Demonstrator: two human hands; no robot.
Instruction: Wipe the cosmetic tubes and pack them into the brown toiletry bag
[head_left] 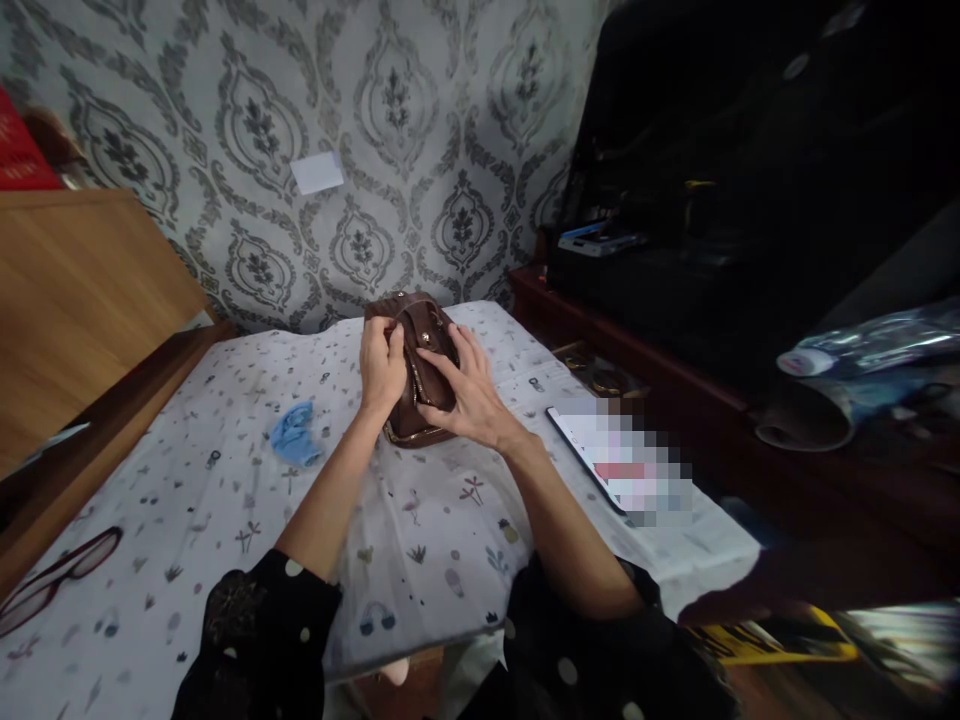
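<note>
A small brown leather bag [431, 385] with gold zips and metal studs lies on the patterned white cloth [416, 520], straight in front of me. My left hand [382, 368] is closed on the bag's upper left side, its thumb and forefinger pressed near the strap. From the right, my right hand [476, 395] holds the bag's front and side. Its thumb lies by the lower zip and its forefinger reaches over the front pocket. Whatever is inside the bag is hidden. To the left of my left forearm lies a crumpled blue cloth [295, 435].
A phone [581, 455], partly pixelated, lies at the right. Red-framed glasses [64, 580] rest at the lower left. A wooden panel [90, 310] stands left, a patterned wall [397, 130] behind. On the right are a large black screen [720, 170] and a plastic bottle [885, 338].
</note>
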